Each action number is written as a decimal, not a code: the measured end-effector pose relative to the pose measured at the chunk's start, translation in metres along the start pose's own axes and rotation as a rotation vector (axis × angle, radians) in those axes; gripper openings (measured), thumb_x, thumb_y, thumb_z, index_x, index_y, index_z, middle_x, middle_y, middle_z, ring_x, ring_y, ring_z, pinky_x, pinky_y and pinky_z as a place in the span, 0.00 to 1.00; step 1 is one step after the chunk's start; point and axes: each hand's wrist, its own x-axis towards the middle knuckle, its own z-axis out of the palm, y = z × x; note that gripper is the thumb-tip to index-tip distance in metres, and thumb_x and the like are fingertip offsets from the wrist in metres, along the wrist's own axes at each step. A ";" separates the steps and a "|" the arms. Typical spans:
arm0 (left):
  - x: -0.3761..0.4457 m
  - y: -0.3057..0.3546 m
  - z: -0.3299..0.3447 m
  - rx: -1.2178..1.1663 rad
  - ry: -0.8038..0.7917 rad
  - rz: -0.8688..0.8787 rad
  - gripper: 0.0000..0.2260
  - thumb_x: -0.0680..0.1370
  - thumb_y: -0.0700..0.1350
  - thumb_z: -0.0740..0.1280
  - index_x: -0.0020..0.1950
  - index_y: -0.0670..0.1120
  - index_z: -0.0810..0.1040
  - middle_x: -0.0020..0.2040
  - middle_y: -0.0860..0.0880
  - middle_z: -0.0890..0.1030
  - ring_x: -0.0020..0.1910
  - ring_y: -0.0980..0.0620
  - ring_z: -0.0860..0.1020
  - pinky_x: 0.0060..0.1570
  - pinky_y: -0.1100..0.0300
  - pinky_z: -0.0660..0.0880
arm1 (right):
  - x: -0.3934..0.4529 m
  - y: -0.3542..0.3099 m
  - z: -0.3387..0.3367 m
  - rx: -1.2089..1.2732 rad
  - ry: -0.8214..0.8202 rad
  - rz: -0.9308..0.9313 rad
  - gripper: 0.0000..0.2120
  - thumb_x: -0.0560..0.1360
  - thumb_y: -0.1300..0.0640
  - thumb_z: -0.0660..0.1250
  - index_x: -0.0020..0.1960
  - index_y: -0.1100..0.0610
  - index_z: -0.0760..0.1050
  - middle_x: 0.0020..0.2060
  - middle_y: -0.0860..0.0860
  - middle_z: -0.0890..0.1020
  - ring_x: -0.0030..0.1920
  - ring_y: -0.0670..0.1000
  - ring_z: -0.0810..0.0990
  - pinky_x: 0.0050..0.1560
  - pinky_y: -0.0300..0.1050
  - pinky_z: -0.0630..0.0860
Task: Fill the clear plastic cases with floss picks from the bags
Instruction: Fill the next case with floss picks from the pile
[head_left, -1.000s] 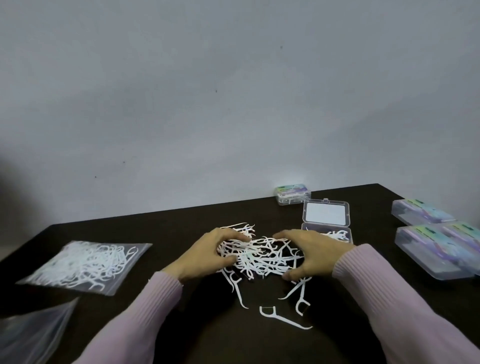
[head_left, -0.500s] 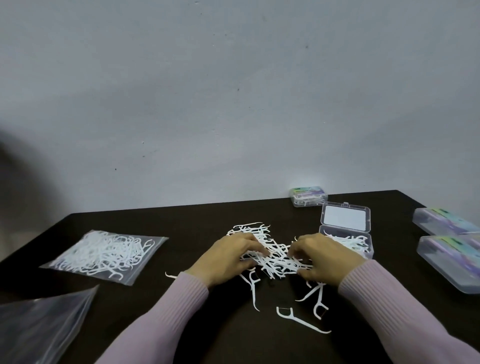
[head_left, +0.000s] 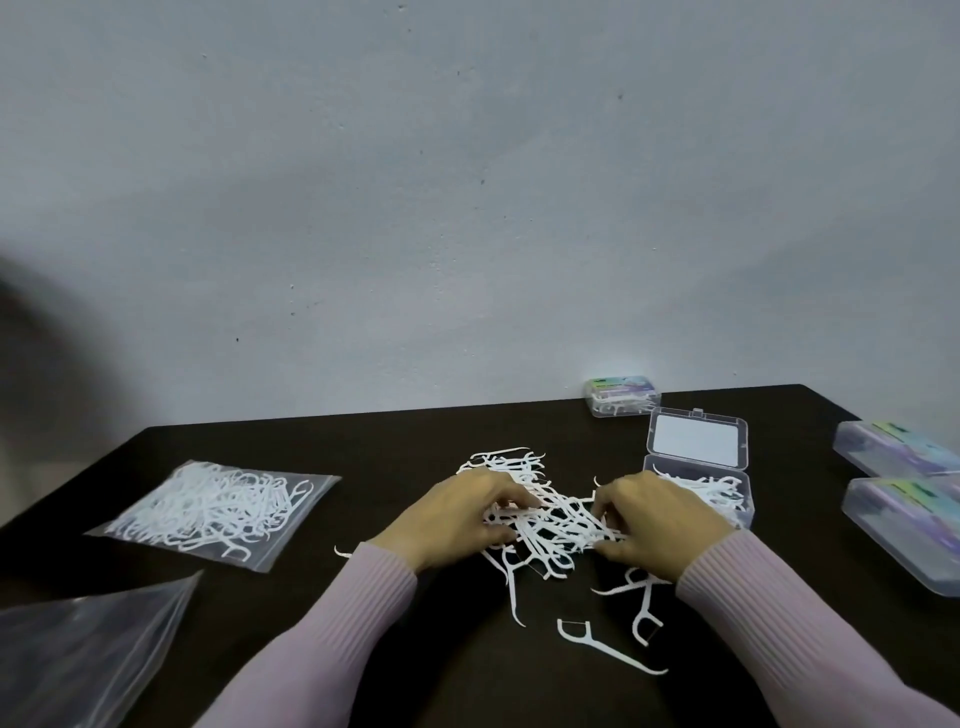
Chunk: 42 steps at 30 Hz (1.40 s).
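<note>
A loose pile of white floss picks (head_left: 545, 514) lies on the dark table (head_left: 415, 431). My left hand (head_left: 457, 517) and my right hand (head_left: 657, 519) curl in from either side and grip the pile between them. Just right of my right hand stands an open clear plastic case (head_left: 696, 467) with its lid up and several picks inside. A few stray picks (head_left: 608, 644) lie nearer to me. A sealed bag of floss picks (head_left: 218, 506) rests at the left.
A shut, filled case (head_left: 623, 397) sits at the table's back edge. Two more shut cases (head_left: 893, 449) (head_left: 909, 530) lie at the right edge. An empty clear bag (head_left: 78, 660) lies at the front left. A grey wall rises behind the table.
Both hands have closed in on the pile and bunched the picks tighter between them. The camera has shifted, so the scene sits further right and lower.
</note>
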 end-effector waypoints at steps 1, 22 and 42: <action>0.001 0.001 -0.001 0.020 0.019 -0.003 0.16 0.76 0.47 0.68 0.63 0.56 0.76 0.61 0.58 0.76 0.60 0.60 0.71 0.60 0.62 0.68 | 0.000 0.000 -0.001 -0.006 0.010 -0.001 0.15 0.72 0.48 0.68 0.55 0.54 0.75 0.50 0.50 0.79 0.49 0.48 0.78 0.48 0.39 0.74; 0.002 0.006 0.013 0.195 0.262 0.128 0.07 0.80 0.45 0.62 0.55 0.47 0.78 0.54 0.51 0.77 0.54 0.53 0.75 0.51 0.62 0.69 | 0.003 0.021 -0.005 0.223 0.289 0.214 0.07 0.75 0.55 0.66 0.50 0.56 0.78 0.45 0.52 0.81 0.44 0.48 0.78 0.50 0.40 0.76; 0.007 0.015 0.009 0.003 0.583 0.099 0.06 0.79 0.46 0.64 0.52 0.47 0.80 0.46 0.55 0.78 0.45 0.60 0.74 0.46 0.70 0.70 | -0.003 0.057 -0.030 0.870 0.364 0.446 0.08 0.72 0.59 0.69 0.50 0.60 0.79 0.36 0.52 0.81 0.34 0.45 0.78 0.31 0.31 0.69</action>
